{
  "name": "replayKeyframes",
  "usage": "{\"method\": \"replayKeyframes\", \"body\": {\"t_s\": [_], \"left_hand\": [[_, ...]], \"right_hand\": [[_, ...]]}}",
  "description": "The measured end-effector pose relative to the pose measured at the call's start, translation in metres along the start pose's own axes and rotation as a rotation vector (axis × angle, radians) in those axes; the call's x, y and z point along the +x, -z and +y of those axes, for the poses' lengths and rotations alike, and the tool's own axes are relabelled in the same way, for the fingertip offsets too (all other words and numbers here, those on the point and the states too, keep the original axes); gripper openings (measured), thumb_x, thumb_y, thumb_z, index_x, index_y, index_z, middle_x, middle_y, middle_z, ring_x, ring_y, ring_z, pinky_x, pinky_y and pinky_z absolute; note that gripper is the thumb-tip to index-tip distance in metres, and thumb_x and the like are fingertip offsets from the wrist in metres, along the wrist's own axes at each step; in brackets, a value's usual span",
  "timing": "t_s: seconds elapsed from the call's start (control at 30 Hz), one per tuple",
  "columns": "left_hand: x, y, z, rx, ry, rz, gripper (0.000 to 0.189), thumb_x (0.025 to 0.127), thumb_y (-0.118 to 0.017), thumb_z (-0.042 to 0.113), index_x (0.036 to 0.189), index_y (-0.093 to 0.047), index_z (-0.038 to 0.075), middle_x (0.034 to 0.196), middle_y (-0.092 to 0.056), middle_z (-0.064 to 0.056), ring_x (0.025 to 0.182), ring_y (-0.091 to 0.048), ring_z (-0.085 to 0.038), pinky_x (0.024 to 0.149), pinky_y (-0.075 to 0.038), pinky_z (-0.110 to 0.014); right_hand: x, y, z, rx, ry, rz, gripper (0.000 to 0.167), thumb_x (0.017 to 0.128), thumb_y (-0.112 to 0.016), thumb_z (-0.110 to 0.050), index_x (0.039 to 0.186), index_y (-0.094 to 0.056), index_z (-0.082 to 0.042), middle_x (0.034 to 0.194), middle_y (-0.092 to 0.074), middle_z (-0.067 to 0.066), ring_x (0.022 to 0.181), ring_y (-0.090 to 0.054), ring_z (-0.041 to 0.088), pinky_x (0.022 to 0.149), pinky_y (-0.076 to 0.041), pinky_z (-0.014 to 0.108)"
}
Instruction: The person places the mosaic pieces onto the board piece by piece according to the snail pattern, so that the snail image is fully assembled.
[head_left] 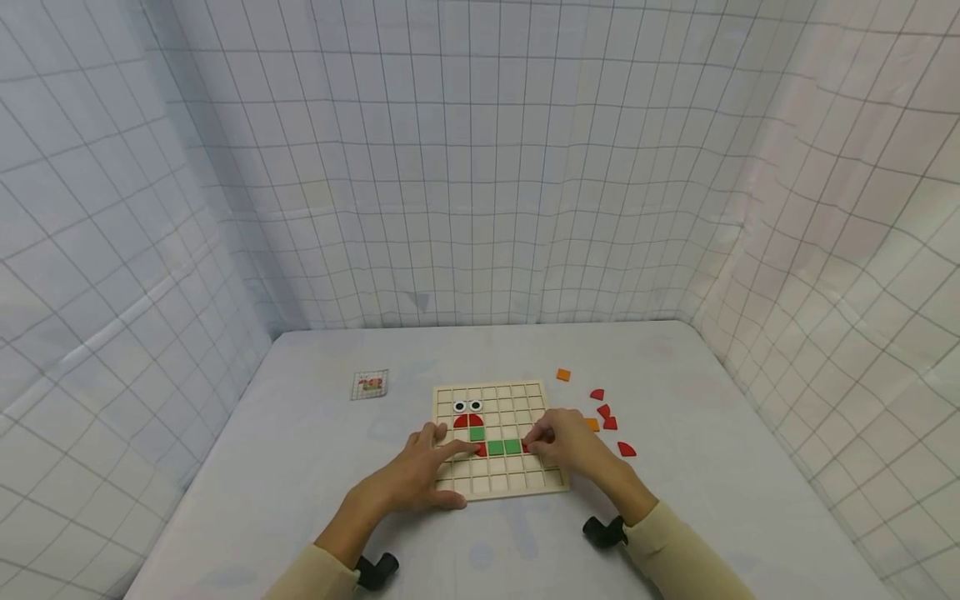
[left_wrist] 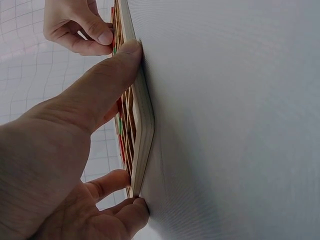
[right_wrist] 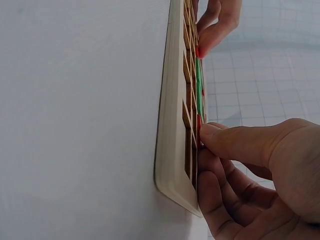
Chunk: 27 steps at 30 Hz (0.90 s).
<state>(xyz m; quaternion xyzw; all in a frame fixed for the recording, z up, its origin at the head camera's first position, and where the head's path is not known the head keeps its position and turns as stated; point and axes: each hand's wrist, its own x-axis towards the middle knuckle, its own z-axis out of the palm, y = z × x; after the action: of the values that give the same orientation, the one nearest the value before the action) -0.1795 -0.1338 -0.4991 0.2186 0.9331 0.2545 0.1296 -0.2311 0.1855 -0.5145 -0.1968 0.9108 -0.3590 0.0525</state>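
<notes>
A pale wooden grid board point(head_left: 517, 483) lies on the table. My left hand point(head_left: 412, 471) holds its near left corner, thumb point(left_wrist: 131, 47) on the front edge and curled fingers at the left edge. The left index fingertip touches a red piece point(head_left: 481, 451) in a cell. At the other end of that row, my right hand point(head_left: 566, 442) pinches a red piece point(right_wrist: 198, 125) at a cell, partly hidden by the fingers. Between them sit green squares point(head_left: 496, 448). Farther up are another green square point(head_left: 477, 433), red quarter-circles point(head_left: 461, 422) and round eye pieces point(head_left: 460, 407).
Loose red quarter-circles point(head_left: 626, 449) lie to the right of the board. Two orange squares point(head_left: 563, 375) are there too, one partly behind my right hand. A small picture card point(head_left: 370, 384) lies at the back left. Grid-patterned white sheets point(head_left: 480, 167) surround the table.
</notes>
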Motion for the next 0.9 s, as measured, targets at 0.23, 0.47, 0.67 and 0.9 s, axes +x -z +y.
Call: {"method": "replayKeyframes", "body": {"t_s": [0.23,0.47,0.67,0.9], "left_hand": [[0.0,-0.002,0.001,-0.009,0.004,-0.008,0.082,0.093,-0.099,0.046,0.166,-0.064,0.034,0.163,-0.046,-0.025,0.146,-0.049,-0.048,0.115,-0.053,-0.074],[0.001,-0.002,0.003,0.011,0.019,-0.006,0.083,0.093,-0.099,0.046,0.167,-0.062,0.037,0.166,-0.045,-0.025,0.146,-0.049,-0.046,0.115,-0.054,-0.073],[0.001,0.0,0.005,0.003,0.009,-0.007,0.085,0.093,-0.1,0.044,0.169,-0.061,0.034,0.166,-0.044,-0.028,0.148,-0.048,-0.049,0.115,-0.053,-0.075],[0.003,0.001,0.003,0.014,0.024,-0.013,0.086,0.093,-0.099,0.045,0.17,-0.06,0.036,0.167,-0.044,-0.026,0.149,-0.048,-0.047,0.116,-0.053,-0.073]], "right_hand": [[-0.004,0.002,0.004,0.007,-0.017,-0.009,0.011,0.102,-0.088,-0.005,0.098,-0.09,-0.016,0.101,-0.078,-0.004,0.089,-0.066,0.01,0.079,-0.057,0.023],[-0.004,0.01,0.014,-0.011,-0.012,0.034,0.011,0.103,-0.088,-0.008,0.1,-0.09,-0.018,0.103,-0.08,-0.006,0.09,-0.07,0.007,0.082,-0.06,0.025],[0.0,0.023,0.024,-0.025,-0.026,0.095,0.009,0.103,-0.089,-0.008,0.105,-0.091,-0.016,0.107,-0.082,-0.002,0.091,-0.069,0.009,0.079,-0.057,0.025],[0.004,0.043,0.051,-0.053,-0.061,0.192,0.013,0.106,-0.085,-0.008,0.118,-0.089,-0.01,0.115,-0.083,0.008,0.094,-0.072,0.014,0.077,-0.057,0.026]]}}
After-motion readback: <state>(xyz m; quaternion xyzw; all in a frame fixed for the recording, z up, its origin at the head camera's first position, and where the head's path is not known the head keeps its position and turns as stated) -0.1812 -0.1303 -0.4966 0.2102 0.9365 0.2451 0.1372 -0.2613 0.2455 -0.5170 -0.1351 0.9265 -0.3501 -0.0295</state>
